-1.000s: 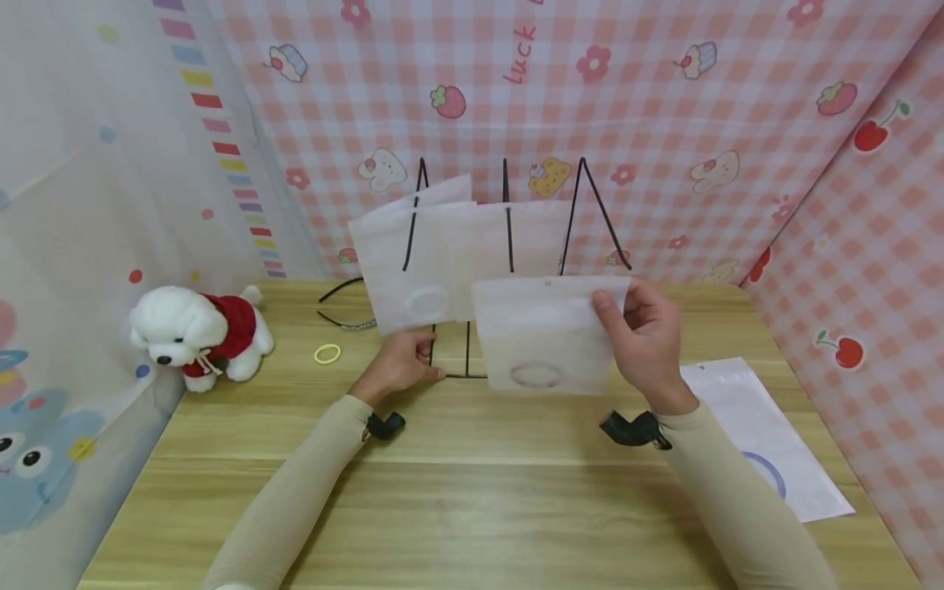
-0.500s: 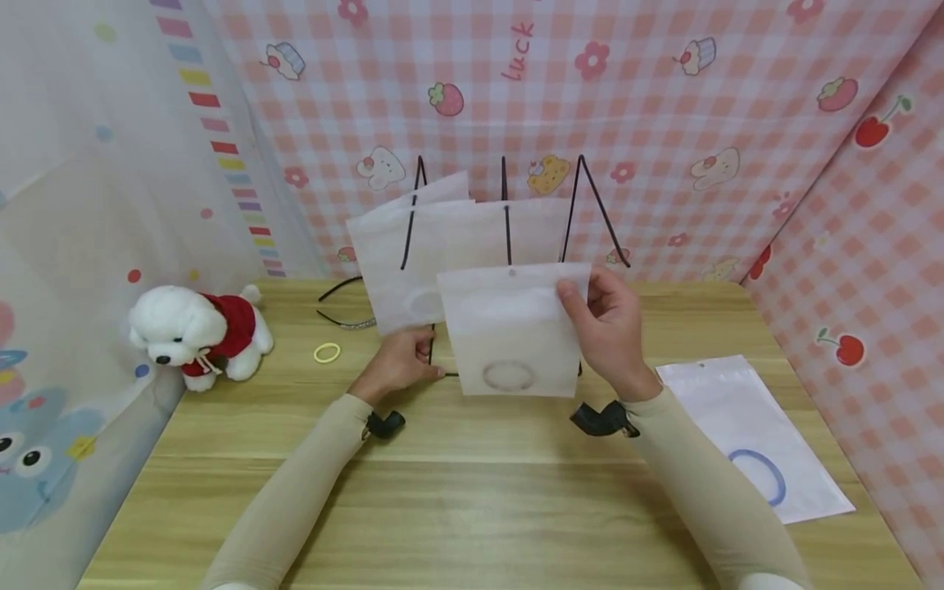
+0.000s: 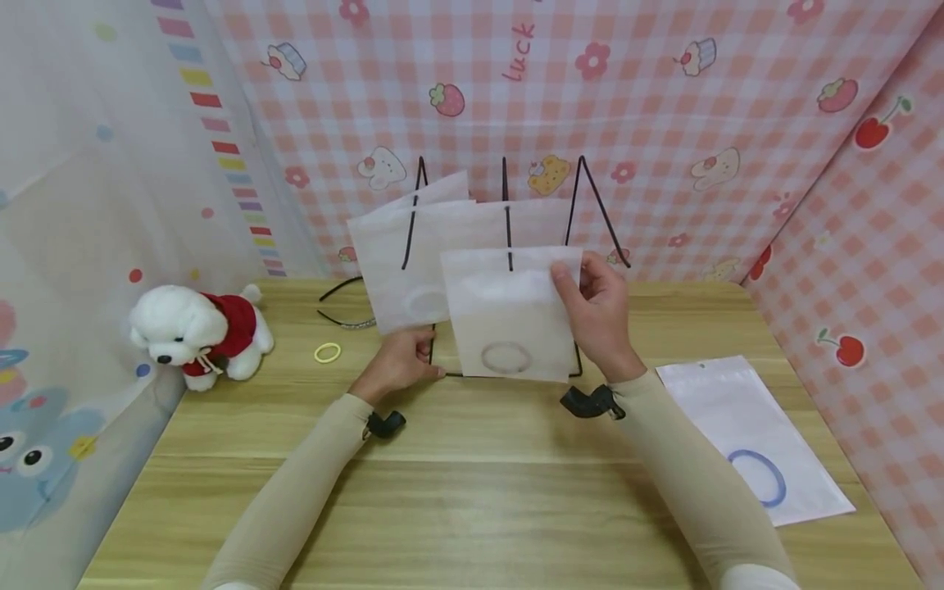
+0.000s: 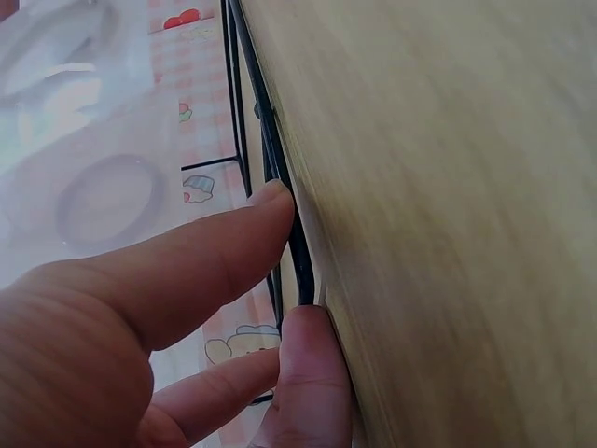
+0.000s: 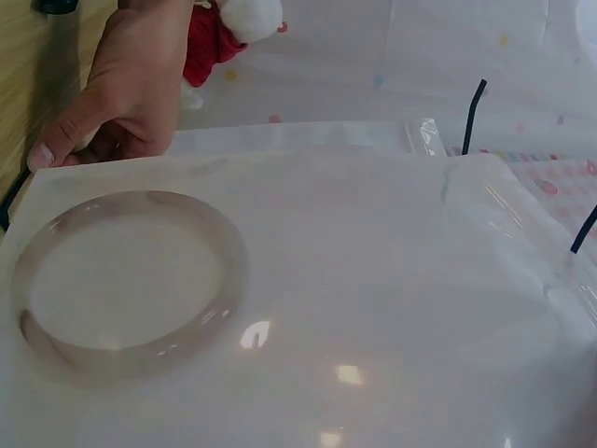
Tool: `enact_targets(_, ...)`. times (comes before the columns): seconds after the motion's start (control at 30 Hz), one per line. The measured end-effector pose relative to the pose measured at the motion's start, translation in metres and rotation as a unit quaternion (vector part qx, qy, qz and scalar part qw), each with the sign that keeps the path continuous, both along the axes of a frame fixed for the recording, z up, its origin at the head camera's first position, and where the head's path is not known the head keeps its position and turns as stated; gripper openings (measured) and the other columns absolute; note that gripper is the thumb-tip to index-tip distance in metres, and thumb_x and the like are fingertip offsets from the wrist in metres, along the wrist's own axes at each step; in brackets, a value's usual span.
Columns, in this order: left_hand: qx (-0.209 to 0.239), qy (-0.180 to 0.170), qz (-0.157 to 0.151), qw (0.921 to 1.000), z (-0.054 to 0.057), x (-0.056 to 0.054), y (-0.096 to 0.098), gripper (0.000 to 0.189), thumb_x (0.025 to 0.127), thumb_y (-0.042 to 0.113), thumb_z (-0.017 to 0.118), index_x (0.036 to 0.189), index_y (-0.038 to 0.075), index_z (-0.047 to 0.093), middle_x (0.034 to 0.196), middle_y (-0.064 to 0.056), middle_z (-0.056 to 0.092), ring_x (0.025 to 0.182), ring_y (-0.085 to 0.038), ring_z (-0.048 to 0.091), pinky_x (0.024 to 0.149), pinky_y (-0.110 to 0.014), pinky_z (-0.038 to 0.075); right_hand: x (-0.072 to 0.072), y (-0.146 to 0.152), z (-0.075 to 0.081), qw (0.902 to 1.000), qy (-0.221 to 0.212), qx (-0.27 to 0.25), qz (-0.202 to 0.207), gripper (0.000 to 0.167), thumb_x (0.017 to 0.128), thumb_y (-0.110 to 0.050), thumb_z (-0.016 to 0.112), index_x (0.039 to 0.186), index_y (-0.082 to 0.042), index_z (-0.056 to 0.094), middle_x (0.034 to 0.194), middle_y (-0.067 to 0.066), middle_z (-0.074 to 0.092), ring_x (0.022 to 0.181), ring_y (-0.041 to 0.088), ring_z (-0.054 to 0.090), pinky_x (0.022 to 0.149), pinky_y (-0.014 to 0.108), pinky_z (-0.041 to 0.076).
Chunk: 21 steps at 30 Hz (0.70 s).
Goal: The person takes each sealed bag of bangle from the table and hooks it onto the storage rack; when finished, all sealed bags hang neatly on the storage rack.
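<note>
My right hand (image 3: 599,315) pinches the upper right edge of a frosted clear zip bag (image 3: 509,315), thumb in front. Inside the bag, a pale brownish bangle (image 5: 233,252) lies at the bottom. The tip of the middle hook on a black wire display rack (image 3: 509,233) shows dark over the bag's top strip. Low on the left, my left hand (image 3: 394,365) grips the rack's front base corner; in the left wrist view its thumb and finger meet the wire (image 4: 270,121). On the left hook hangs another frosted bag (image 3: 391,270), and a further bag (image 3: 542,221) hangs behind the held one.
Flat on the table at right lies a white bag (image 3: 711,401) with a blue bangle (image 3: 783,487). To the left are a yellow ring (image 3: 328,361), a black headband (image 3: 357,325) and a plush dog (image 3: 236,328) in red. A checkered cloth (image 3: 642,115) backs the rack.
My right hand has carried the bag left, then up and back onto the middle hook's tip. The left hand stays at the rack's base.
</note>
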<state>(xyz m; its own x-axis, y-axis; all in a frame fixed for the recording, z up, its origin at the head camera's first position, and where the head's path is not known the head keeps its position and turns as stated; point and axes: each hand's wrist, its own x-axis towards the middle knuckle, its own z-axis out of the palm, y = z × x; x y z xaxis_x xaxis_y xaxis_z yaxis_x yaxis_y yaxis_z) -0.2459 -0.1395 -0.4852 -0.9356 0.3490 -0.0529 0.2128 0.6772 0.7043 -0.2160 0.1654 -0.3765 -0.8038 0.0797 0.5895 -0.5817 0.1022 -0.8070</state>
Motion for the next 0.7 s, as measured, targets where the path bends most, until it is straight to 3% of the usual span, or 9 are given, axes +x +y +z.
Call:
enact_targets(0.2, -0.003, 0.004, -0.004, 1.0000, -0.001, 0.000, 0.001, 0.046, 0.081, 0.010, 0.091, 0.119, -0.003, 0.069, 0.086, -0.005, 0.056, 0.076, -0.013, 0.052, 0.083, -0.034, 0.049, -0.015, -0.004, 0.000, 1.0000, 0.000, -0.009, -0.002, 0.022, 0.105, -0.016, 0.068, 0.115, 0.003, 0.071, 0.078, -0.009, 0.071, 0.057, 0.007, 0.052, 0.048, 0.022, 0.038)
enact_targets(0.3, -0.004, 0.004, -0.004, 1.0000, -0.001, 0.000, 0.000, 0.040, 0.081, 0.011, 0.091, 0.112, -0.002, 0.068, 0.085, -0.004, 0.055, 0.076, -0.014, 0.052, 0.081, -0.034, 0.048, -0.024, -0.005, 0.000, 0.9999, -0.005, -0.009, -0.007, 0.024, 0.105, -0.018, 0.067, 0.115, 0.003, 0.070, 0.078, -0.009, 0.069, 0.058, 0.007, 0.050, 0.050, 0.022, 0.036)
enact_targets(0.53, 0.000, 0.000, -0.001, 1.0000, -0.001, 0.000, 0.001, 0.063, 0.082, 0.011, 0.091, 0.137, -0.004, 0.064, 0.089, -0.005, 0.057, 0.079, -0.014, 0.053, 0.088, -0.036, 0.050, -0.040, -0.009, -0.002, 0.9997, -0.009, -0.008, -0.019, 0.025, 0.107, -0.022, 0.065, 0.112, 0.002, 0.069, 0.072, -0.002, 0.061, 0.058, 0.008, 0.047, 0.050, 0.023, 0.034)
enact_targets(0.7, -0.002, -0.003, -0.001, 1.0000, 0.000, 0.000, 0.000, 0.059, 0.082, 0.011, 0.091, 0.133, -0.004, 0.065, 0.088, -0.005, 0.056, 0.080, -0.015, 0.053, 0.086, -0.035, 0.049, -0.050, -0.012, -0.004, 0.9994, -0.006, -0.025, -0.024, 0.021, 0.107, -0.019, 0.064, 0.113, 0.001, 0.070, 0.076, 0.006, 0.066, 0.062, 0.010, 0.055, 0.052, 0.022, 0.041)
